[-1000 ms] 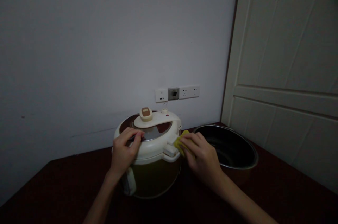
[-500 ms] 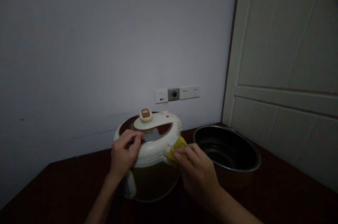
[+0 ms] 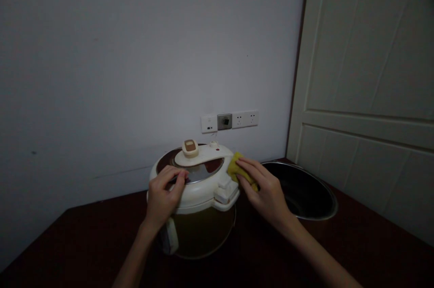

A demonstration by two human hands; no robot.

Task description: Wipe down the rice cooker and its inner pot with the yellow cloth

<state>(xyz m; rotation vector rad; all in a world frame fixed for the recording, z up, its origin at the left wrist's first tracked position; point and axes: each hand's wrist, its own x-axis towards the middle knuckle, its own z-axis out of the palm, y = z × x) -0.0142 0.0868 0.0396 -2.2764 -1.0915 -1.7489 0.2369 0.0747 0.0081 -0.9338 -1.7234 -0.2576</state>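
Note:
A cream-lidded electric pressure cooker (image 3: 200, 206) with an olive body stands on a dark wooden table (image 3: 68, 243). My left hand (image 3: 164, 197) rests on the front left of the lid, fingers curled over its edge. My right hand (image 3: 262, 188) presses a yellow cloth (image 3: 237, 167) against the right rear rim of the lid, fingers closed on the cloth. A cream handle with a brown knob (image 3: 190, 147) runs across the lid top.
A dark metal inner pot (image 3: 308, 191) sits on the table just right of the cooker, behind my right hand. A wall socket strip (image 3: 229, 121) is on the white wall behind. A pale door (image 3: 366, 89) fills the right side.
My right hand with the yellow cloth moved from the lid's front right clasp up and back to the right rear rim. My left hand stayed on the lid.

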